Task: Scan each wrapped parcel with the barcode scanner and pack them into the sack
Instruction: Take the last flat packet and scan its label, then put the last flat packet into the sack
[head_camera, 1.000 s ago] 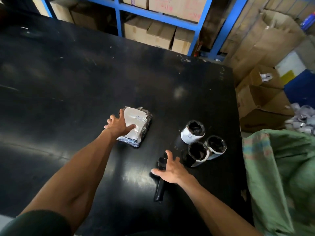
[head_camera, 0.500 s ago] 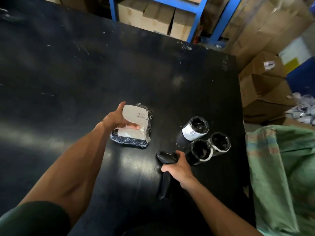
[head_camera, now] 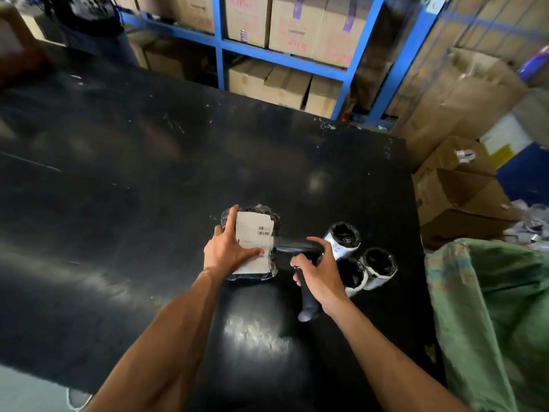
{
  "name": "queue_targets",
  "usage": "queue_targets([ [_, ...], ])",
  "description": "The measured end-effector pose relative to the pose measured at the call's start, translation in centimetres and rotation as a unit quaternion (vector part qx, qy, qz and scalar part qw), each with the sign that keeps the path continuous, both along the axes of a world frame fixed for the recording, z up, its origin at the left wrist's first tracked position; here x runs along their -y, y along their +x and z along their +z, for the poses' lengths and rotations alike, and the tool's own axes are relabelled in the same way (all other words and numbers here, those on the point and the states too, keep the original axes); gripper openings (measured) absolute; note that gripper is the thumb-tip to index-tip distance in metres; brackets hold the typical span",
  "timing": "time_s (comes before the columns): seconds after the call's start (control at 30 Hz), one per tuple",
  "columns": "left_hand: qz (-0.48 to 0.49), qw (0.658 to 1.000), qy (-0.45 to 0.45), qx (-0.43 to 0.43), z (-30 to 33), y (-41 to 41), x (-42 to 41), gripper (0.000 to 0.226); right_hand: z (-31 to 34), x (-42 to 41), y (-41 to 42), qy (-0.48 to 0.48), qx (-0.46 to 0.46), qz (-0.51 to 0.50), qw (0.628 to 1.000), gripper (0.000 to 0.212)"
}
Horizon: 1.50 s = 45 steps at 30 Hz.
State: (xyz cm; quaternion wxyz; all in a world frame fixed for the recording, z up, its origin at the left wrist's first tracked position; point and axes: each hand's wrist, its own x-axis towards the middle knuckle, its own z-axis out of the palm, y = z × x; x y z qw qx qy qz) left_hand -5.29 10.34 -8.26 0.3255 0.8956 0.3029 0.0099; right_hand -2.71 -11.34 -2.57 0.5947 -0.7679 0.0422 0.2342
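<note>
right hand (head_camera: 319,270) is gripping the scanner (head_camera: 300,248), nose aiming left at the parcel (head_camera: 252,242) that the left hand (head_camera: 227,251) is pinching just beside it

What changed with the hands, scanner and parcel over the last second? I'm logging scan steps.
The right hand closed round the black handheld barcode scanner and lifted it off the table, aiming it at the label. The left hand gripped the flat black-wrapped parcel with the white label and tilted it up. The three rolled parcels stayed put.
</note>
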Motion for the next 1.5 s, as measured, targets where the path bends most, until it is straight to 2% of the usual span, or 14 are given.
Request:
queue_targets([
  [0.27, -0.026, 1.000, 0.016, -0.004, 1.0, -1.7, 2.6, 0.129, 0.4, 0.8, -1.2, -0.083, 0.075, -0.019, 0.994, 0.051],
  [0.43, -0.029, 0.999, 0.014, 0.002, 1.5, -2.3, 3.2, 0.127, 0.9, 1.7, -1.7, -0.082, 0.102, -0.018, 0.991, 0.047],
  [0.63, -0.016, 1.000, 0.020, 0.011, 1.9, -3.0, 3.2, 0.126, 0.4, 2.7, -2.3, -0.056, 0.087, 0.000, 0.995, 0.045],
  [0.77, 0.012, 1.000, 0.005, 0.027, 2.1, -3.6, 2.9, 0.127, -1.6, 4.4, -3.3, -0.113, 0.054, 0.064, 0.990, 0.046],
  [0.93, 0.048, 0.996, -0.037, 0.063, 2.2, -4.4, 3.4, 0.126, -4.2, 6.4, -5.4, -0.231, 0.003, 0.127, 0.965, 0.055],
  [1.1, 0.053, 0.991, -0.076, 0.095, 2.4, -4.5, 4.6, 0.123, -5.5, 7.7, -6.6, -0.249, -0.025, 0.123, 0.960, 0.058],
  [1.23, 0.049, 0.984, -0.114, 0.126, 3.3, -3.6, 6.0, 0.118, -4.4, 8.6, -6.0, -0.280, -0.048, 0.153, 0.947, 0.066],
  [1.33, 0.025, 0.975, -0.161, 0.153, 4.6, -2.2, 7.7, 0.113, -1.2, 9.9, -4.2, -0.328, -0.016, 0.187, 0.926, 0.069],
  [1.4, 0.000, 0.966, -0.197, 0.169, 6.0, -0.7, 9.5, 0.114, 1.2, 11.4, -2.2, -0.315, 0.028, 0.143, 0.938, 0.056],
  [1.5, -0.038, 0.948, -0.252, 0.191, 7.5, 2.3, 13.6, 0.119, 3.8, 14.8, 1.8, -0.201, 0.066, -0.008, 0.977, 0.047],
])
